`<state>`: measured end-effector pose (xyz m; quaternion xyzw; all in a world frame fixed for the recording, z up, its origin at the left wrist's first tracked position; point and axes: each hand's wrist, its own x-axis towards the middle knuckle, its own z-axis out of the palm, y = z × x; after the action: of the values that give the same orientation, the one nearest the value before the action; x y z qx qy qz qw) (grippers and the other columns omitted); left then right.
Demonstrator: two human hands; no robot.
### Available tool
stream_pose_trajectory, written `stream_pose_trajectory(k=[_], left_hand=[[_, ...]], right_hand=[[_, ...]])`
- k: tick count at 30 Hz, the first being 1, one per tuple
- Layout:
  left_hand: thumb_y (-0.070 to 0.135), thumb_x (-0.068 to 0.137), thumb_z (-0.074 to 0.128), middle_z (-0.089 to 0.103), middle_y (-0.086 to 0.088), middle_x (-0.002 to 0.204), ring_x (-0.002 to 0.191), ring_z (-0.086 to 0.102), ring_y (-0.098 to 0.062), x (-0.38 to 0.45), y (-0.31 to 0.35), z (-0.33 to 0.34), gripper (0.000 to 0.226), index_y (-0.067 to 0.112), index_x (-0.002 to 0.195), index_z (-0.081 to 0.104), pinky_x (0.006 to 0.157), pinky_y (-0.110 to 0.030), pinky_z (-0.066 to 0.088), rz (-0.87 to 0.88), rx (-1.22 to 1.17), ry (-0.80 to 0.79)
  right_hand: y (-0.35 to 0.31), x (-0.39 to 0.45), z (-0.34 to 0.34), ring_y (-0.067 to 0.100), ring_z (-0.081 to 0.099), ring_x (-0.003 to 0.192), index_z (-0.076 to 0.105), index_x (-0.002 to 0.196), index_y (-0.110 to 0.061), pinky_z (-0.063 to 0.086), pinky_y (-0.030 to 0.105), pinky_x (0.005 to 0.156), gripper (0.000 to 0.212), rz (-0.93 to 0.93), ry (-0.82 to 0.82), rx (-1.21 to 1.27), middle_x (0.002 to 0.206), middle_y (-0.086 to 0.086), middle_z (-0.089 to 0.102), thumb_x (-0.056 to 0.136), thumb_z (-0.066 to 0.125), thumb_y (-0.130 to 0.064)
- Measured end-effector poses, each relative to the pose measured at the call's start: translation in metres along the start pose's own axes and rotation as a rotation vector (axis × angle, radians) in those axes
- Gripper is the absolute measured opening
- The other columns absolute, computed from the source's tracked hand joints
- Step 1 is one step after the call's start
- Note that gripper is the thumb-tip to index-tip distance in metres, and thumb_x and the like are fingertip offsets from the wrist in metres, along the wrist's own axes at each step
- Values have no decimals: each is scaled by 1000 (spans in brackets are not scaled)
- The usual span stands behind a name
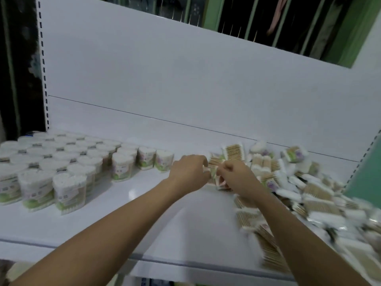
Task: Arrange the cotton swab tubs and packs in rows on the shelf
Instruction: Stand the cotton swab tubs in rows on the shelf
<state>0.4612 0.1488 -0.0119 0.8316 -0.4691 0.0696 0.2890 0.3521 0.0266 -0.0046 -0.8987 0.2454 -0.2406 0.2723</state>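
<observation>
Both forearms are bare from the bottom frame edge to the wrists, with no sleeve showing. The left hand and right hand appear ungloved; blur makes any ring or nail detail impossible to tell.

Dim, flat light; glare spot on shelf; motion blur on packs at right; wide-angle bending at edges.

We have one wide-angle view only, worn on the head, we look forward and down, close over the white shelf, tilted so its back panel slants, both forearms reaching in from below
</observation>
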Motion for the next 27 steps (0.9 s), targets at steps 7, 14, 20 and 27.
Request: stream_pose_trajectory(k=[7,14,20,27], left_hand=[[36,88,60,64,5,112,101,59,-15,27,86,25,29,27,115,63,82,-28,48,109,-125,-3],[22,83,67,58,4,124,110,54,-14,50,157,73,43,26,125,58,90,-29,45,215,-188,-11],[33,79,75,51,0,135,122,48,-20,68,174,114,54,32,130,55,99,-32,40,181,-71,-21],[40,77,76,54,5,131,121,41,-18,68,182,137,55,28,126,54,97,-32,38,181,10,100]], right_hand=[[50,-11,-95,20,58,66,65,78,-9,46,33,62,25,33,16,-246,70,6,64,94,55,-25],[106,-28,-167,14,56,63,61,80,-18,45,32,63,19,103,101,-215,73,1,64,95,52,-24],[145,-37,-184,14,52,62,61,77,-16,40,28,58,22,57,90,-203,69,0,61,95,52,-24],[167,-36,-178,20,61,69,63,87,-13,50,36,68,17,-19,67,-82,73,1,65,96,54,-23]])
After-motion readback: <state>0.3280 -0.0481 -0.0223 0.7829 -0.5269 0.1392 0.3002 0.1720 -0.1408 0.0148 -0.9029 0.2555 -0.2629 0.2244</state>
